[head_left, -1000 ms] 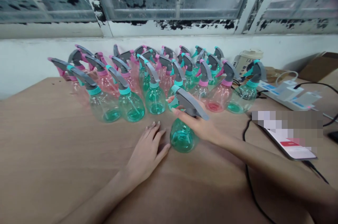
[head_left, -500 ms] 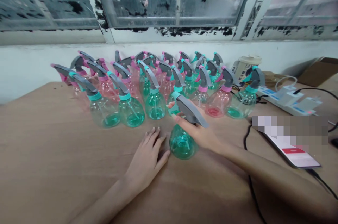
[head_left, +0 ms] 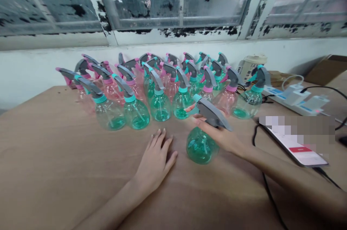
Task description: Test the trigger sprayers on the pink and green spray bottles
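My right hand grips the neck of a green spray bottle with a grey trigger head, which stands on the brown table in front of the others. My left hand lies flat on the table just left of that bottle, fingers stretched out, holding nothing. Behind them stands a crowd of several green and pink spray bottles in rows.
A white cup stands behind the bottles at the right. A power strip with plugs and cables lies at the right, with a phone nearer me and a black cable. A wall and window run along the back.
My right hand has shifted the green bottle a little to the right, away from my left hand. My left hand has stayed flat on the table.
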Demonstrator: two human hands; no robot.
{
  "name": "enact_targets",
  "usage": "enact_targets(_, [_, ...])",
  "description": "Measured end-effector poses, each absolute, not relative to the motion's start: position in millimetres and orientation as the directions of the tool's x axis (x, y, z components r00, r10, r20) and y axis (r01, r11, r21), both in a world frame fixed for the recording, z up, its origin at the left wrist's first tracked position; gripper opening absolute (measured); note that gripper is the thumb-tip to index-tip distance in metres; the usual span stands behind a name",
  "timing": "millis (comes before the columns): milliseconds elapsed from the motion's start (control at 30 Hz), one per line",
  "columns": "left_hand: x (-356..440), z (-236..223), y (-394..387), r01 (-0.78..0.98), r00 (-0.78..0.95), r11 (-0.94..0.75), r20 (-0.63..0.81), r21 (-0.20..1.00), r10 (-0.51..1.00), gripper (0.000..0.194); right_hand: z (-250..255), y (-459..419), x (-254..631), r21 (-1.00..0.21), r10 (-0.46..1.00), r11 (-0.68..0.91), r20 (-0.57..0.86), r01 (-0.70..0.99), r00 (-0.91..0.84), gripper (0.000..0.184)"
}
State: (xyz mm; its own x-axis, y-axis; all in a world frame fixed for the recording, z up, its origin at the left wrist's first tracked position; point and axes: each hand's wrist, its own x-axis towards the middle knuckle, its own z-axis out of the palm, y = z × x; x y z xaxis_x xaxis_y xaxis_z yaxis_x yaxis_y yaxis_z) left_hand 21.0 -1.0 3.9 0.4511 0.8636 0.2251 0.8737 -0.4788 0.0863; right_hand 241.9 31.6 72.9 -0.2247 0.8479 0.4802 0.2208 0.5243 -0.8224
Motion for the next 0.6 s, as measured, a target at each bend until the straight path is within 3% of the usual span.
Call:
enact_targets(233, [21.6, 5.2, -1.9, 0.875, 0.453, -0.476, 0.199, 0.087, 0.869, 0.047, 75.7, 27.8, 245.4, -0.852, 0.873, 0.477, 0.43, 0.214, -0.232, 0.022])
enact_targets(600, [25.0, 3.2, 0.3, 0.867, 0.454, -0.483, 0.206, 0.121, 0.867, 0.051, 73.6, 25.8, 246.4, -0.841, 0.86, 0.504, 0.467, 0.198, -0.206, 0.021])
